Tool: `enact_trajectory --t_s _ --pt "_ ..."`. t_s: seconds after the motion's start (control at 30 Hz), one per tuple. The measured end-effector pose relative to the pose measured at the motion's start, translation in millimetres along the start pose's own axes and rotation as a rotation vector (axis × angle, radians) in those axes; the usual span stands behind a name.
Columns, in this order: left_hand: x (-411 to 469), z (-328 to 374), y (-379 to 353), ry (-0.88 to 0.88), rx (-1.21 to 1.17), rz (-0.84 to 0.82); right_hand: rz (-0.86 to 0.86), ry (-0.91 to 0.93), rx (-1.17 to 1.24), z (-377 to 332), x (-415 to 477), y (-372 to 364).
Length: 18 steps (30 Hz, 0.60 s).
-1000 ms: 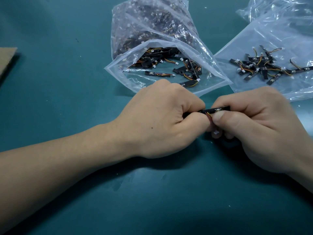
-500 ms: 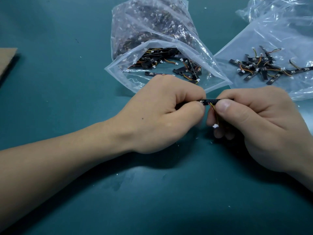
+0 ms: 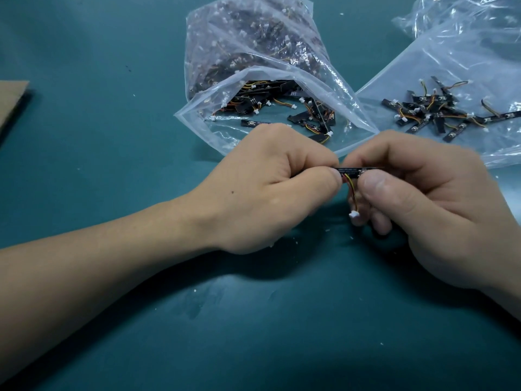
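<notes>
Centre of frame, just below the bags. The left hand (image 3: pixel 262 187) pinches one end of a small black strip board (image 3: pixel 352 170) between thumb and curled forefinger. The right hand (image 3: pixel 428 204) pinches the other end the same way. The board is held level above the mat, and only its middle shows between the two grips. A thin orange-yellow lead (image 3: pixel 351 184) drops from the board to a white connector (image 3: pixel 353 214), which hangs free in front of the right hand's lower fingers.

Risks, as judged:
- Both grips sit at the ends of a thin board. Opposed bending or twisting could crack it or lift a solder joint. What the fingertips are doing to it is hidden.
- The lead is fine and dangles loose. A finger snagging it, or a tug on the connector, could tear it off at the board.
- The pinch area is small. A slip would drop the board onto the mat, or into the open bag mouth just above, back among the others.
- Two lots lie near each other. A piece set down on the wrong one would be hard to pick out again.

Surface:
- Dark teal mat (image 3: pixel 112 66), matte, with white crumbs (image 3: pixel 196 290) scattered over it and a dull smudge at lower centre.
- Upper centre: a clear plastic bag (image 3: pixel 225 139), mouth open toward the hands, full of like boards.
- Upper right: a second bag (image 3: pixel 423 69) lying flat, with a loose pile of boards (image 3: pixel 431 114) on it.
- Left edge: a corner of cardboard (image 3: pixel 11 100).
- The room beyond the mat is not in view.
</notes>
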<state>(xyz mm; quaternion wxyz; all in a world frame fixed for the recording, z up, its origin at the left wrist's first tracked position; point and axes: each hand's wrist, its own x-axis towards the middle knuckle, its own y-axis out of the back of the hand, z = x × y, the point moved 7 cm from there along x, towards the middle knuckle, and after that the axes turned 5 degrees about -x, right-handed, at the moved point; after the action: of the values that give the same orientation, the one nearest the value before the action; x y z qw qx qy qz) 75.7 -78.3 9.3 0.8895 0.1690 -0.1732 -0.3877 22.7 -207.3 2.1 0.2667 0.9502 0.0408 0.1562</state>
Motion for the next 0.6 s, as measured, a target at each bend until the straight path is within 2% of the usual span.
enact_trajectory --t_s 0.23,0.47,0.6 --pt "-0.2 0.2 -2.5 0.016 0.011 -0.03 -0.023 0.034 -0.096 -5.3 1.3 -0.2" --pt "-1.5 2.0 -5.4 -0.001 0.122 -0.06 -0.057 0.02 -0.146 -2.9 2.6 -0.1" --pt "-1.6 1.2 -3.3 0.026 -0.001 -0.047 -0.036 0.055 -0.102 -6.1 0.6 -1.0"
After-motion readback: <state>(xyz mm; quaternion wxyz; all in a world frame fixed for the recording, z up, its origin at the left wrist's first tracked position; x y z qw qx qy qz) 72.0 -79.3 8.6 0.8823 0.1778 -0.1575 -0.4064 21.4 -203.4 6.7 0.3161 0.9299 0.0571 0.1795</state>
